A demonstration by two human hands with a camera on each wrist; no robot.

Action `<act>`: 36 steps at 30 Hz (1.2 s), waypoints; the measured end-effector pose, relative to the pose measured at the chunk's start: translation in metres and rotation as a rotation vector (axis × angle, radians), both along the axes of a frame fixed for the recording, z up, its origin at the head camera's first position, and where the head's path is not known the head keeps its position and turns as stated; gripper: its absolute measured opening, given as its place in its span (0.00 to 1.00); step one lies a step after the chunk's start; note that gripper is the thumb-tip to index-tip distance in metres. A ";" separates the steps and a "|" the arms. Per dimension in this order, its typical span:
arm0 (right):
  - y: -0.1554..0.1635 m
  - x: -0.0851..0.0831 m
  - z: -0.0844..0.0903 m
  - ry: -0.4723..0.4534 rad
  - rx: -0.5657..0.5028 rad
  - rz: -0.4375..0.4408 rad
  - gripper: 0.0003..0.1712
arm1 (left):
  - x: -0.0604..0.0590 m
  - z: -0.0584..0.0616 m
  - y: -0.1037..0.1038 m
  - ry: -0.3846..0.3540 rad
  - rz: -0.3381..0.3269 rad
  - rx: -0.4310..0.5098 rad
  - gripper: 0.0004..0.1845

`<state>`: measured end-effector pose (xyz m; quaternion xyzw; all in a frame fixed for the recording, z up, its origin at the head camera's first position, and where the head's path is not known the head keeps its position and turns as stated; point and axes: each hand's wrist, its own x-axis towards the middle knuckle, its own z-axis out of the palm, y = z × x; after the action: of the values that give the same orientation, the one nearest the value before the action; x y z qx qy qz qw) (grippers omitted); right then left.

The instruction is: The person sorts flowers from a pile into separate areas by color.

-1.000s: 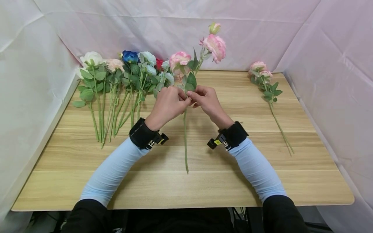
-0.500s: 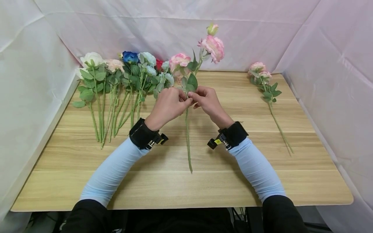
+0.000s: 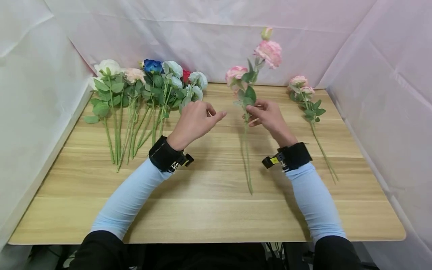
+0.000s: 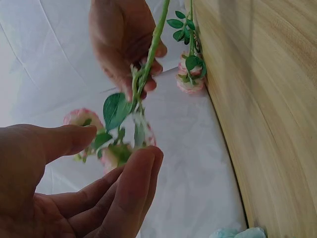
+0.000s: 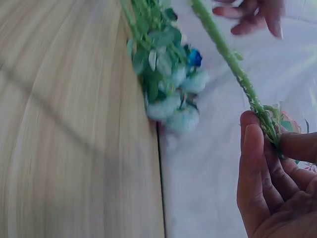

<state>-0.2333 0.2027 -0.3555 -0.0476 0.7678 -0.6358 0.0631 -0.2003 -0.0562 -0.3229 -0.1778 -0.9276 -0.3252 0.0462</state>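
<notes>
Above the worktop (image 3: 202,213), right of centre | right grip (image 3: 270,115) pinching the pink flower spray (image 3: 250,93) just below its leaves | left grip (image 3: 196,122) loose and relaxed, apart from it | second pink spray (image 3: 309,112) lying at far right

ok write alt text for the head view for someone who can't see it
A person's right hand holds a pink flower spray over a wooden table, while the empty left hand hovers apart from it. Flowers in several colours lie side by side to the left, and another pink spray lies to the right.
</notes>
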 end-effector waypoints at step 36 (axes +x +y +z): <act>0.219 -0.032 0.037 0.155 1.321 -0.293 0.16 | 0.001 -0.004 -0.002 -0.060 -0.045 -0.074 0.22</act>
<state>-0.2657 0.4220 -0.3180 0.0599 0.9958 -0.0302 -0.0627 -0.1991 -0.0581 -0.3270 -0.1905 -0.9358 -0.2966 0.0043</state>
